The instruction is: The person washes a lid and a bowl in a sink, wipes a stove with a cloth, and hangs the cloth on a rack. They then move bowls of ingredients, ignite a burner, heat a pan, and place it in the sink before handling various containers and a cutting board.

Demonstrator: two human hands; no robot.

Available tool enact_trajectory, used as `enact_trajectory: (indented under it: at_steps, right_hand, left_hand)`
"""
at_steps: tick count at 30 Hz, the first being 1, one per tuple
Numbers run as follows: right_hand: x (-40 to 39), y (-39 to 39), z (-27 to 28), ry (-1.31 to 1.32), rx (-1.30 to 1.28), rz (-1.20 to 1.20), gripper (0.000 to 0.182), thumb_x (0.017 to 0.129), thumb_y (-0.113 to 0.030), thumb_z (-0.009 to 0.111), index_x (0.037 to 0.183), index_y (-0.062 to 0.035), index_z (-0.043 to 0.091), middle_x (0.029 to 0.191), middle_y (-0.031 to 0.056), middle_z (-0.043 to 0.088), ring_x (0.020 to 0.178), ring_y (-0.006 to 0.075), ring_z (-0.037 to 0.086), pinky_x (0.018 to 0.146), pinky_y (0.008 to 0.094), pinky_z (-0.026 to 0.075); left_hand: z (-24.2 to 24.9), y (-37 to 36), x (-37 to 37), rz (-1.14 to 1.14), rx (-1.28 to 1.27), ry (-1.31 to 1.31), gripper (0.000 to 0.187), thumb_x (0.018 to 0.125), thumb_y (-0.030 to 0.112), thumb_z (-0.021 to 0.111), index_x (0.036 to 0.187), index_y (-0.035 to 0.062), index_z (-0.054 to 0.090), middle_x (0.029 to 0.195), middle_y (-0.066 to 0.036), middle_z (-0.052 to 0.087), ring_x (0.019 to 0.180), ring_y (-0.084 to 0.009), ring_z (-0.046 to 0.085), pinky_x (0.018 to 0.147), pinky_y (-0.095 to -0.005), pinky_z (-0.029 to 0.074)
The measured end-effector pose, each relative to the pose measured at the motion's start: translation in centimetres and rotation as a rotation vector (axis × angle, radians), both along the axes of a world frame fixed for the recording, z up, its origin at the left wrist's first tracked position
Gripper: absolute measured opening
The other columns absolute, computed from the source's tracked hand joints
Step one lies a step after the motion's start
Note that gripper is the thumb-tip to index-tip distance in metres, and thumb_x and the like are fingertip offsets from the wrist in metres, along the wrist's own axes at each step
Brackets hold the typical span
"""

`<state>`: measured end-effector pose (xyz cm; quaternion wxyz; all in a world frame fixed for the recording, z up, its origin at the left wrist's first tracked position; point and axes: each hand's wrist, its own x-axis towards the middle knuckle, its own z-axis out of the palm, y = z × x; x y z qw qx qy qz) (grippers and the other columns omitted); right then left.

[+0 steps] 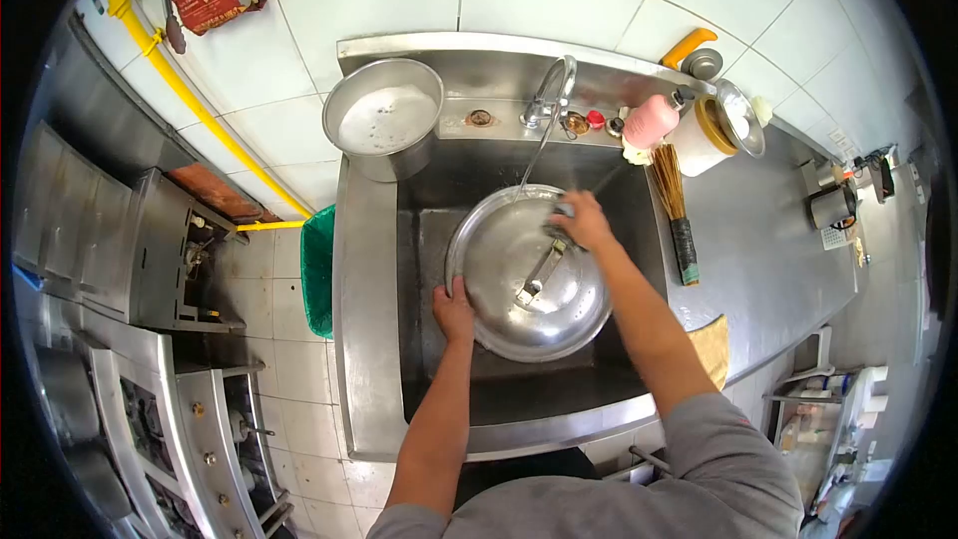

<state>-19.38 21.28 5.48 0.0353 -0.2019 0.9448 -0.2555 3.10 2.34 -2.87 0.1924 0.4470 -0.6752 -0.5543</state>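
Observation:
A large round metal pot lid (489, 255) with a strap handle (540, 272) lies in the steel sink (529, 394), handle side up. My left hand (455, 313) grips the lid's rim at the left, the thumb on the upper side and the fingers hidden beneath. My right hand (589, 222) is closed on a grey scouring pad (561, 228), pressed to the lid's upper right beside the handle. That hand is slightly smeared by motion. From the curved faucet (559, 90), a thin stream of water falls near the lid's far edge.
A deep metal pot (387, 155) with whitish contents stands at the sink's back left corner. Right of the sink are a pink bottle (654, 122), a twig brush (675, 210), a white container (696, 145) and a yellow cloth (711, 347). A green-lined bin (317, 274) stands left.

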Motion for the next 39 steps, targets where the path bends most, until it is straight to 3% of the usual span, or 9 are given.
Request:
enact_trajectory:
  at_steps: [6,14,17,21,27,31,34,37,39]
  right_hand:
    - [3.1,4.8,-1.8,0.093,0.014,-0.226,0.041,0.076,-0.028,0.075,0.106,-0.0080,0.055,0.105,0.0173,0.053,0.100,0.0381,0.054,0.086,0.0441,0.045]
    - [8.8,-12.6,1.7,0.137,0.332,0.623,0.040,0.070,-0.028,0.076,0.108,-0.0176,0.067,0.112,0.0101,0.057,0.107,0.0310,0.055,0.089,0.0432,0.045]
    - [7.2,-11.0,1.8,0.169,0.259,0.489,0.039,0.069,-0.025,0.077,0.106,-0.0157,0.068,0.111,0.0120,0.058,0.105,0.0324,0.056,0.089,0.0417,0.045]
    - [0.8,0.2,-0.8,0.194,-0.021,-0.120,0.034,0.077,-0.025,0.073,0.106,-0.0097,0.062,0.107,0.0166,0.057,0.099,0.0361,0.055,0.086,0.0443,0.045]
    - [15.8,4.1,-2.2,0.357,0.018,-0.277,0.034,0.074,-0.021,0.074,0.101,-0.0071,0.058,0.102,0.0162,0.052,0.101,0.0357,0.051,0.087,0.0448,0.041]
    - [15.6,6.5,-1.5,0.311,-0.116,-0.013,0.035,0.071,-0.013,0.077,0.099,-0.0052,0.058,0.101,0.0171,0.052,0.099,0.0375,0.051,0.086,0.0460,0.041]
    - [9.7,7.1,-1.9,0.286,-0.193,-0.293,0.033,0.076,-0.017,0.073,0.104,-0.0073,0.058,0.102,0.0177,0.053,0.098,0.0380,0.052,0.086,0.0452,0.043]
    - [6.3,4.1,-0.7,0.261,-0.119,-0.311,0.034,0.076,-0.021,0.073,0.105,-0.0089,0.060,0.107,0.0155,0.054,0.101,0.0356,0.053,0.088,0.0437,0.043]
    - [6.0,2.4,-0.4,0.287,-0.074,-0.115,0.034,0.076,-0.022,0.073,0.105,-0.0099,0.061,0.108,0.0145,0.055,0.102,0.0349,0.053,0.088,0.0428,0.043]
  left_hand:
    - [1.5,0.1,-0.9,-0.043,0.000,-0.044,0.046,0.089,0.038,0.062,0.093,-0.0073,0.056,0.089,-0.025,0.063,0.081,-0.0372,0.061,0.074,-0.0430,0.046]
    - [4.3,0.9,-0.4,-0.009,0.109,0.106,0.041,0.091,0.034,0.060,0.096,-0.0061,0.055,0.089,-0.024,0.063,0.081,-0.0370,0.060,0.074,-0.0421,0.046]
    - [-2.2,0.1,-0.1,-0.027,0.039,0.094,0.040,0.093,0.033,0.058,0.098,-0.0064,0.055,0.090,-0.024,0.062,0.080,-0.0364,0.059,0.074,-0.0417,0.045]
    - [-0.1,0.2,-0.1,0.005,-0.033,0.069,0.040,0.093,0.033,0.058,0.099,-0.0065,0.055,0.089,-0.025,0.062,0.080,-0.0387,0.058,0.075,-0.0419,0.045]
    - [0.5,2.0,0.3,0.032,-0.054,-0.053,0.046,0.093,0.038,0.055,0.101,-0.0079,0.055,0.091,-0.024,0.063,0.085,-0.0335,0.061,0.078,-0.0414,0.046]
    - [1.1,3.9,4.3,-0.165,0.458,-0.096,0.047,0.094,0.039,0.054,0.109,-0.0050,0.054,0.103,-0.019,0.063,0.090,-0.0296,0.062,0.075,-0.0409,0.049]
    - [4.8,3.9,6.9,-0.503,0.889,-0.314,0.049,0.092,0.038,0.058,0.114,-0.0047,0.050,0.112,-0.017,0.060,0.092,-0.0296,0.062,0.076,-0.0390,0.050]
    - [5.3,0.7,3.5,-0.427,0.596,-0.156,0.055,0.089,0.038,0.063,0.119,-0.0049,0.047,0.118,-0.017,0.057,0.098,-0.0304,0.061,0.082,-0.0377,0.049]
    - [-0.2,-1.7,0.0,-0.301,0.192,-0.050,0.056,0.087,0.039,0.065,0.117,-0.0053,0.049,0.116,-0.018,0.058,0.103,-0.0307,0.059,0.084,-0.0375,0.048]
